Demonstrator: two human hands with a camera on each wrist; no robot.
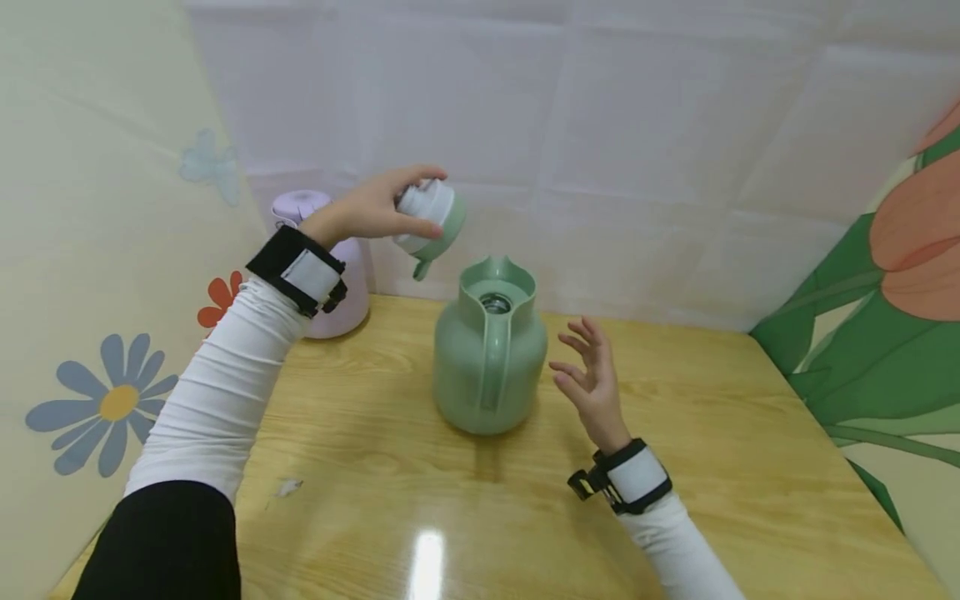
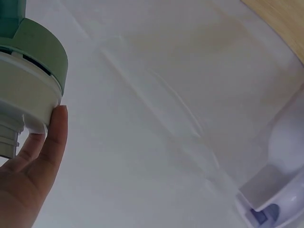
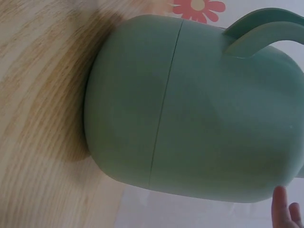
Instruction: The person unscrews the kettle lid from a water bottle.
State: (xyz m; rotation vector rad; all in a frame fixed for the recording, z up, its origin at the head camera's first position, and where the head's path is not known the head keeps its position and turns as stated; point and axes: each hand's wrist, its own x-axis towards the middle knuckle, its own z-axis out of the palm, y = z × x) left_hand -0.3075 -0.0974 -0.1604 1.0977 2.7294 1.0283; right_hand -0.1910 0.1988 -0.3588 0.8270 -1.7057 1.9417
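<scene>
Only pt. of lid (image 2: 29, 81), L-wrist view

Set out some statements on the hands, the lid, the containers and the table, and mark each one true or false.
1. The left hand holds the green-and-white lid in the air. True.
2. The right hand grips the green jug. False: it holds nothing, its fingers beside the jug.
3. The green jug stands upright on the wooden table. True.
4. In the head view, the lilac container is to the right of the green jug. False: it is to the left.
5. The green jug's opening is uncovered. True.
</scene>
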